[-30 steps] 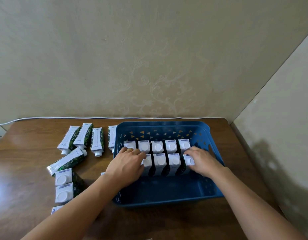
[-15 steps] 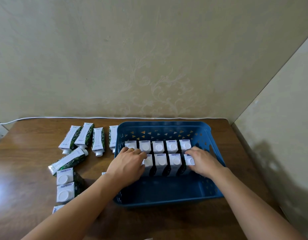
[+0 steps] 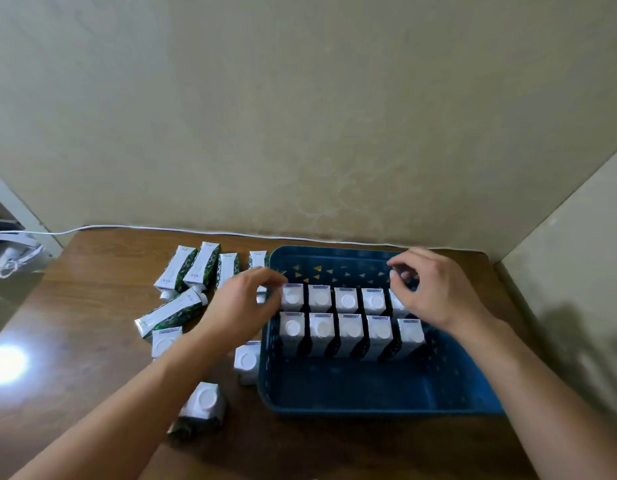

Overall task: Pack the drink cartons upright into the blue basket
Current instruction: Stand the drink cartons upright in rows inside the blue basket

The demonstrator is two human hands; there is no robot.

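The blue basket (image 3: 376, 405) stands on the table and holds two rows of upright white-topped cartons (image 3: 348, 332) in its far half. My left hand (image 3: 244, 306) hovers at the basket's left rim beside the back row, fingers curled and apart, holding nothing. Over the right end of the back row, my right hand (image 3: 435, 292) has its fingers loosely bent and nothing in them. More green-and-white cartons lie flat (image 3: 192, 268) left of the basket, and others stand upright (image 3: 246, 362) near its front left corner.
The brown wooden table (image 3: 75, 341) meets a beige wall behind and another wall at the right. A white cable (image 3: 161, 229) runs along the table's back edge. A white object (image 3: 12, 258) sits past the far left edge.
Both hands have lifted off the front row of cartons and moved toward the back row. The camera view has shifted to the left.
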